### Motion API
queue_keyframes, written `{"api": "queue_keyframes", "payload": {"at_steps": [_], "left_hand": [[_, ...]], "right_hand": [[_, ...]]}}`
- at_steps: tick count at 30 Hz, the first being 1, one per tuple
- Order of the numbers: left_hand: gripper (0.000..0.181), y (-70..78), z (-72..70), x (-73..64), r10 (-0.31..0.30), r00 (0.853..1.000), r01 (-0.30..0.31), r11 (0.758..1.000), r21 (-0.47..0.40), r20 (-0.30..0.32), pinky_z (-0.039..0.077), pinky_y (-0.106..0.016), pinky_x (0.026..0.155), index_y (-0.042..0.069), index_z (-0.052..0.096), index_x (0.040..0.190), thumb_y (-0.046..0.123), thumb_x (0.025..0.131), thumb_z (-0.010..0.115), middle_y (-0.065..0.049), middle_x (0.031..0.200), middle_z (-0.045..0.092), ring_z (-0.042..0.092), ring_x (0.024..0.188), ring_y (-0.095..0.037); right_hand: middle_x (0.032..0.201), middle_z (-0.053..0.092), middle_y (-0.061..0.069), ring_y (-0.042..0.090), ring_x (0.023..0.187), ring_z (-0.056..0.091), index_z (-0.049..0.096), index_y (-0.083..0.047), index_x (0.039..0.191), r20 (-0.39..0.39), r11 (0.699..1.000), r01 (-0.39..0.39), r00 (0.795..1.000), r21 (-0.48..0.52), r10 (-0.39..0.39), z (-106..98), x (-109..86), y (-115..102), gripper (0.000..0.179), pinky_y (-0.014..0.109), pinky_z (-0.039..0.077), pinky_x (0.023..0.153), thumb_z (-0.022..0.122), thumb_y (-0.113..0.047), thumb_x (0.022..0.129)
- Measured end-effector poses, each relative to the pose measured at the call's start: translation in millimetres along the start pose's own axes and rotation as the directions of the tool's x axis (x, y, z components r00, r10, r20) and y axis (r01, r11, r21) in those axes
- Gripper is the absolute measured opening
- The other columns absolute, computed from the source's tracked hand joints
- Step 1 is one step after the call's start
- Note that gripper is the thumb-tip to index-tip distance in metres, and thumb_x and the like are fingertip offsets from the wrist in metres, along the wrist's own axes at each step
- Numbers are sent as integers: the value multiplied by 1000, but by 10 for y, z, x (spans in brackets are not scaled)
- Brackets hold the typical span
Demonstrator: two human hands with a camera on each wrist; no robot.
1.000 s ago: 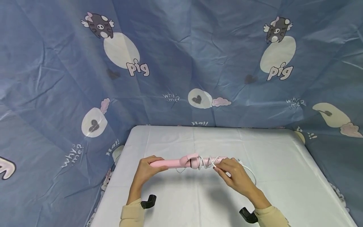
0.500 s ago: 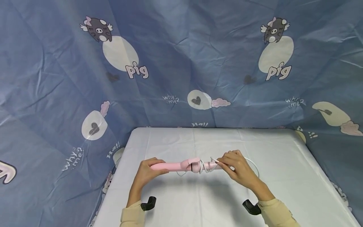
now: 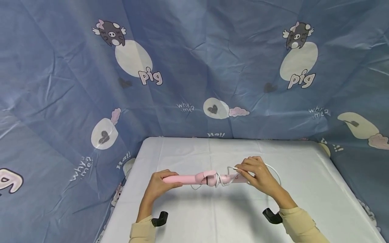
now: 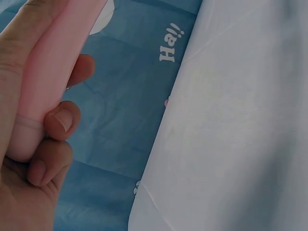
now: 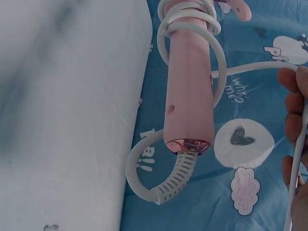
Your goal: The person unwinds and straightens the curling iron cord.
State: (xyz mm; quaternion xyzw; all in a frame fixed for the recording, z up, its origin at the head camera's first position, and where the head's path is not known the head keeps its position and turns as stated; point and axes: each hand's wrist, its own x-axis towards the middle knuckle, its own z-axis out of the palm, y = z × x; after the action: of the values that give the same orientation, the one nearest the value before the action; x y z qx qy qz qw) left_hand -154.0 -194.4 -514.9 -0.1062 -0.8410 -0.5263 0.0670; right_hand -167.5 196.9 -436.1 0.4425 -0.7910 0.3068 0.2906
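Note:
A pink curling iron (image 3: 182, 179) is held level above the white table, its barrel to the left and its handle to the right. My left hand (image 3: 158, 185) grips the barrel's tip, fingers curled round it, as the left wrist view also shows. White cord (image 5: 219, 50) loops round the handle (image 5: 190, 96) close to the clamp. From those loops a stretch of cord runs across to my right hand (image 5: 297, 103), which pinches it beside the handle. At the handle's end, a ribbed cord sleeve (image 5: 178, 178) bends back into a curve.
Under the hands lies a table (image 3: 182, 216) with a white cover. Blue printed cloth (image 3: 182, 67) hangs behind it and along both sides. Loose cord (image 3: 275, 170) arcs out to the right of my right hand. A black wrist camera (image 3: 160, 218) sits on each forearm.
My right hand has moved up and to the right, off the handle, drawing the cord with it. Fewer turns now show along the handle. My left hand keeps its grip on the barrel.

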Motion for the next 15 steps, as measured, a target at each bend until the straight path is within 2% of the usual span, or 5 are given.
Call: {"api": "queue_keyframes", "payload": {"at_steps": [7, 10, 12, 15], "left_hand": [[34, 7, -13, 7, 25, 1000, -26, 1000, -11, -3, 47, -27, 62, 25, 75, 88, 37, 60, 88, 5, 81, 70, 58, 71, -11], [33, 23, -16, 10, 16, 1000, -16, 1000, 1, 0, 46, -26, 63, 25, 75, 88, 33, 60, 89, 5, 82, 70, 58, 71, -10], [33, 64, -19, 9, 1, 1000, -1, 1000, 6, 1, 46, -26, 63, 25, 75, 87, 30, 59, 90, 4, 81, 70, 58, 71, -10], [33, 172, -41, -3, 10, 1000, -10, 1000, 9, 7, 46, -26, 63, 21, 75, 88, 27, 60, 90, 3, 81, 71, 58, 70, -10]], "right_hand": [[83, 63, -12, 5, 78, 52, 73, -11, 98, -14, 1000, -11, 1000, 13, 11, -32, 31, 70, 25, 30, 31, 79, 73, 0, 75], [83, 63, -11, 5, 77, 52, 73, -11, 97, -17, 1000, -9, 1000, 27, 9, -35, 51, 115, 26, 30, 31, 80, 73, 1, 75], [82, 63, -11, 5, 77, 52, 73, -10, 97, -17, 999, -7, 1000, 37, 8, -35, 63, 148, 26, 30, 31, 80, 73, 2, 75], [83, 63, -11, 5, 78, 53, 73, -10, 97, -9, 998, -22, 1000, 55, 23, -38, 74, 203, 26, 29, 33, 81, 73, 3, 75]]}}
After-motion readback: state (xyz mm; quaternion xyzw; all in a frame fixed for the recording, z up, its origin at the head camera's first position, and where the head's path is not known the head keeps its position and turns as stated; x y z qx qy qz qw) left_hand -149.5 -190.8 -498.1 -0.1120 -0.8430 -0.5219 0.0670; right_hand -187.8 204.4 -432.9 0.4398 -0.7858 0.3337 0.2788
